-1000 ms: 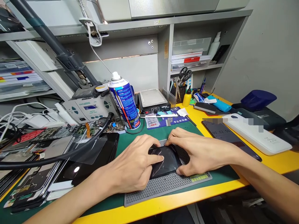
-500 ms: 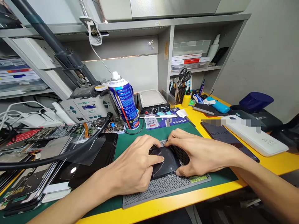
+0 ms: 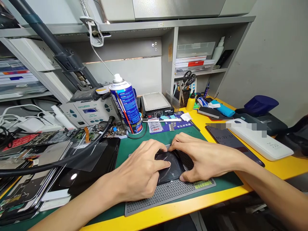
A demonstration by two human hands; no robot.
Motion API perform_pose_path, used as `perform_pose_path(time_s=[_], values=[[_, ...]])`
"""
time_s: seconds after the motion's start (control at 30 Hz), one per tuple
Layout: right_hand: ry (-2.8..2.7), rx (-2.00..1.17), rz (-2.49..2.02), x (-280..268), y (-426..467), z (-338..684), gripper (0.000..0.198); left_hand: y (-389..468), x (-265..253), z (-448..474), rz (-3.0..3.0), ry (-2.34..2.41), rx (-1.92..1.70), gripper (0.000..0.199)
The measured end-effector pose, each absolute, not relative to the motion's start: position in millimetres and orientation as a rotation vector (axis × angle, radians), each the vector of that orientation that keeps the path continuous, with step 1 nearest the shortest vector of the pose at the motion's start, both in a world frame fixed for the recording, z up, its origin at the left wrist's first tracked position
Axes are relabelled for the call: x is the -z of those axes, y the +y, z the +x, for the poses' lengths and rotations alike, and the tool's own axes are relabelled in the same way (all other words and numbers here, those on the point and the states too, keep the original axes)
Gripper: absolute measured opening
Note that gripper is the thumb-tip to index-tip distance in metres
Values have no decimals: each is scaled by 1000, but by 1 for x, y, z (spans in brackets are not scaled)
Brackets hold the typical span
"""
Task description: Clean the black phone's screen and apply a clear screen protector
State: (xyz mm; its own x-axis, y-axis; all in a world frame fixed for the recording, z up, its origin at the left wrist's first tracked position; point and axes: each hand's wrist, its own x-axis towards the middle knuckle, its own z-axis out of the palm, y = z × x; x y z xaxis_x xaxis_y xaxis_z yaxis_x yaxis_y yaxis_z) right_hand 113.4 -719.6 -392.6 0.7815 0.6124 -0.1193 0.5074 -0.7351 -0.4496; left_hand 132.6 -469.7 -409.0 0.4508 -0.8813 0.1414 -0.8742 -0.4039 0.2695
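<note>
Gray shelving [image 3: 134,27] stands over a yellow-edged desk [image 3: 154,213] crowded with repair gear. Both hands' fingers work close together on one dark slab [image 3: 169,173]: those of the right hand [image 3: 209,157] grip its right end, thumb at the near edge and fingertips at the far one, while those of the left hand [image 3: 141,170] are clasped about its left part, one digit lying across the face. Pale streaks show there – cracks or reflections, I cannot tell.

If that digit bears down while the edges are pinched, the slab could flex and split; if there are cracks, splinters could prick bare skin. Directly under the fingers, a honeycomb pad [image 3: 168,194] reaches near the desk's front; an uneven push might make it skid toward the person.

Farther out, a tall spray can [image 3: 127,109] stands beyond the left fingers, a cable curving round its base; a forward slip could topple it. Left of them, glossy dark panels [image 3: 112,154] could be scraped by the forearm, and beside the right wrist a phone showing a timer [image 3: 226,139] could be nudged by a careless sweep.
</note>
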Motion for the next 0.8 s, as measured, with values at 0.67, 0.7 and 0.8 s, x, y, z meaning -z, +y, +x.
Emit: perform_pose_path(time_s=[0.67,0.7,0.8], values=[[-834,-381,-2561,391,-718,113,59,-481,407,134,2385,-1506,53,48],[-834,-380,-2558,391,-718,113,58,-482,407,134,2383,-1507,48,48],[-836,-378,-2547,391,-718,113,56,-484,408,134,2378,-1508,31,48]])
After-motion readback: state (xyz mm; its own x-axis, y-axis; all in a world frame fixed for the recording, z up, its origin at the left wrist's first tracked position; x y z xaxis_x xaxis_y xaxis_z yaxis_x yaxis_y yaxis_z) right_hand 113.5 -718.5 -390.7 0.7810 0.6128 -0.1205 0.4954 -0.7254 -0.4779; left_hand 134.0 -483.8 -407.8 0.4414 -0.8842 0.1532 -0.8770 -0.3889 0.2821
